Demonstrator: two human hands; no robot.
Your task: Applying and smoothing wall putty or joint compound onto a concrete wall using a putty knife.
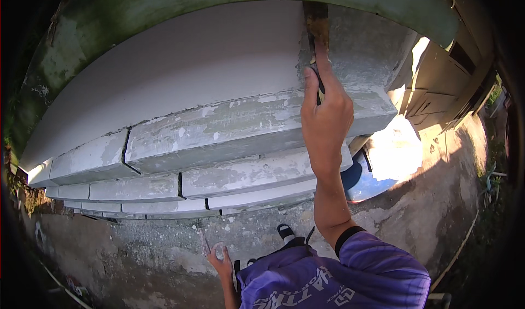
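Observation:
My right hand (329,120) reaches up and grips a putty knife (318,27) with a dark, yellow-marked handle and a flat brown-stained blade. The forefinger lies along the tool. Its blade is against the wall panel, where the smooth white surface (208,68) meets a bare grey patch (363,46). Low down, my left hand (221,262) hangs near my body, its fingers pale and curled. A thin whitish strip (204,241) shows beside them; whether it is a tool or a finger I cannot tell.
Stepped grey ledges (219,131) with dark gaps run below the panel. A mossy green curved edge (164,16) hangs above. On the right, a blue container (363,183) stands beneath a bright white sheet (398,150). Boards (437,90) lean behind it. Rough concrete floor (164,249) lies underfoot.

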